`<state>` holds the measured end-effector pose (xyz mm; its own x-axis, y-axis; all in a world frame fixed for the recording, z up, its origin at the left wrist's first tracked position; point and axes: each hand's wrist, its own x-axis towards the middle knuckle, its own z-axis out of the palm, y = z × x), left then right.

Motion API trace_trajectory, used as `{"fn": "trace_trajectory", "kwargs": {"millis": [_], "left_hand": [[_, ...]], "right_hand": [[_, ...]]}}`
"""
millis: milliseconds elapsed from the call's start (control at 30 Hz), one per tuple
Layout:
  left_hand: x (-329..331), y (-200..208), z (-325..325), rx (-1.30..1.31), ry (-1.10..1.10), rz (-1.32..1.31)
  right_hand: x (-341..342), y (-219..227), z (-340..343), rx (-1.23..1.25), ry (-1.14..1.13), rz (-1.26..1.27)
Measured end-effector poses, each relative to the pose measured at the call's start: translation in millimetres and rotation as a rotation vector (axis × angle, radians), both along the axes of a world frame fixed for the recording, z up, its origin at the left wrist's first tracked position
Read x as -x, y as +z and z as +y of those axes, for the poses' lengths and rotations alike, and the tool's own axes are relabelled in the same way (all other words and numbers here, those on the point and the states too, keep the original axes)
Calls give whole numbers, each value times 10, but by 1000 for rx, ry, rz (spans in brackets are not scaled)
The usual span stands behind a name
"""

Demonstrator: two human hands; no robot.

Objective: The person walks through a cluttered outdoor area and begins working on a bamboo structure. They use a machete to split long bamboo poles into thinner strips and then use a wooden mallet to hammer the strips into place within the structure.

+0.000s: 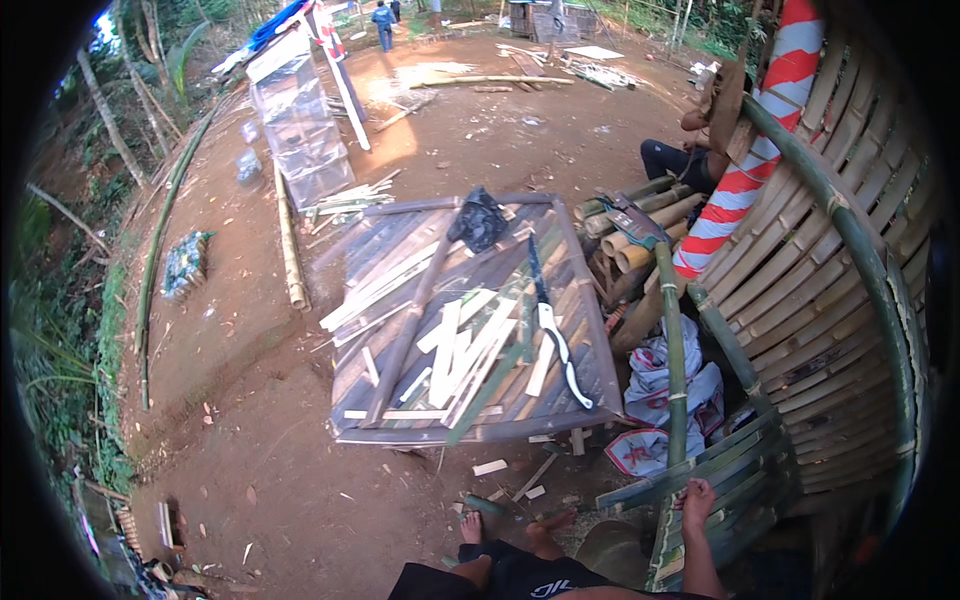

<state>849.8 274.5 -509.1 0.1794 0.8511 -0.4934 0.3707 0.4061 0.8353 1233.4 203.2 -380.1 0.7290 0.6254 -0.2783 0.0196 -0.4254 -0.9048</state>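
My right hand [697,497] is at the lower right with its fingers curled closed, beside a green bamboo slat bench [735,470]. Whatever those fingers may hold is too small to make out. My left hand is out of view. In front of me stands a low bamboo-slat table [600,350] with a dark frame. Pale split bamboo strips [465,350] lie scattered on it. A long machete [548,320], dark-bladed with a white handle pointing toward me, rests on its right half. Near the table's far edge sits a crumpled black plastic bag [480,220].
Right of the table are stacked bamboo poles [640,245], pale sacks [665,375] and a curved bamboo slat wall [810,300]. A person [680,160] sits beyond the poles; another [384,25] stands far off. A bamboo pole [290,245] lies on the dirt at left.
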Motion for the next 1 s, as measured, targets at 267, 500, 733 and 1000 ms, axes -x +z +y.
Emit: {"fn": "trace_trajectory", "kwargs": {"millis": [267,500,733,1000], "left_hand": [[1022,85,-174,33,88,149],[1998,118,-733,105,137,382],[2929,279,-1823,190,-21,747],[1016,2821,-394,-137,-90,-742]], "right_hand": [[966,87,292,-74,145,-84],[1600,60,239,-169,216,-101],[1926,120,-151,-244,201,-165],[1968,383,-500,-89,113,-272]]}}
